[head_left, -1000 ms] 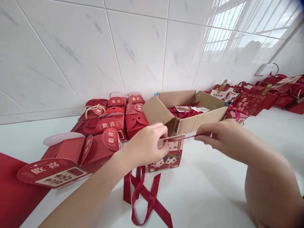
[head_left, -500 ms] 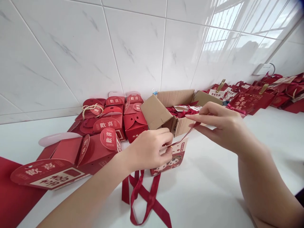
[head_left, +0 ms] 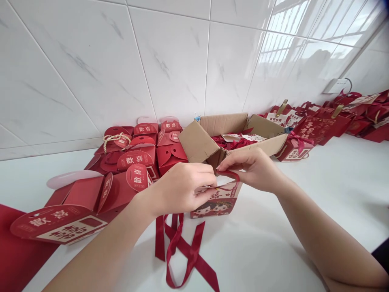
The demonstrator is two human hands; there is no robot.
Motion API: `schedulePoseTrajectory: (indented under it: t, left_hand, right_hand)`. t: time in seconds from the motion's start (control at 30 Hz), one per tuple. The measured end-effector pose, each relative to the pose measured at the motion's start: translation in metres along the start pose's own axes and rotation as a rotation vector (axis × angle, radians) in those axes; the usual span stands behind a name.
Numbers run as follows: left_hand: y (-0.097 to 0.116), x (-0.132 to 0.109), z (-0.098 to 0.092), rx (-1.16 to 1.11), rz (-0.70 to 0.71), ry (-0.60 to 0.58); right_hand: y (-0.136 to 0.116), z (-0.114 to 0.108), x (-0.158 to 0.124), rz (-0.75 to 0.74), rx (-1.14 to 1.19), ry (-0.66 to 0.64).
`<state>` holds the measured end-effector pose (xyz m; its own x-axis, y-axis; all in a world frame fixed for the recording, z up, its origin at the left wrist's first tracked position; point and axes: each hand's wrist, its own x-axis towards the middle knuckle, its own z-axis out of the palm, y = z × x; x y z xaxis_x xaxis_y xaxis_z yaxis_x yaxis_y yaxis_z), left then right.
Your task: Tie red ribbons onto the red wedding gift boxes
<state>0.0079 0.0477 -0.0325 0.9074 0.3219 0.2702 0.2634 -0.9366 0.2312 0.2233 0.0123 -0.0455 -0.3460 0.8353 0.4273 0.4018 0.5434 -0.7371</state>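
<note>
Holding the printed box (head_left: 214, 207) with left hand (head_left: 187, 187), pinching red ribbon (head_left: 234, 175) with right hand (head_left: 253, 169); possibly creasing the box by overpulling.

We see a bright, even scene in cool, pale light. A barred window shows as strong glare on the wall tiles (head_left: 234, 65) at upper right, with a dark silhouette mirrored in it. Soft, faint shadows lie on the table (head_left: 261, 251), one beside the right arm (head_left: 316, 227). We find the left hand (head_left: 185, 186) and right hand (head_left: 253, 168) fairly clear, while lettering on the far bags (head_left: 319, 125) goes soft. Wide-angle stretch slants the tile lines and elongates the edges; a bluish dark smudge tints the top right corner.
</note>
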Motion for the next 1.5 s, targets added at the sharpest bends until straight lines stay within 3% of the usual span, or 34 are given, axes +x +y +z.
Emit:
schedulePoseTrajectory:
  t: [0.13,0.5,0.67,0.87,1.3,1.5]
  left_hand:
    - [-0.001,0.000,-0.001,0.010,-0.014,0.008]
    - [-0.001,0.001,-0.001,-0.021,-0.032,0.047]
    - [0.002,0.002,-0.003,-0.114,-0.084,0.043]
    - [0.004,0.002,-0.004,-0.176,-0.185,0.048]
    - [0.006,0.002,0.000,-0.132,-0.194,0.102]
    - [0.006,0.001,0.001,-0.177,-0.312,0.126]
  right_hand:
    - [-0.005,0.000,-0.001,0.047,0.109,-0.035]
    - [-0.012,0.005,-0.003,0.139,0.075,-0.107]
    - [-0.016,0.001,-0.004,0.092,0.071,-0.172]
    - [-0.014,0.003,-0.003,0.083,0.040,-0.142]
    - [-0.010,0.001,-0.002,0.048,0.009,-0.175]
    - [-0.007,-0.003,-0.003,0.032,-0.012,-0.187]
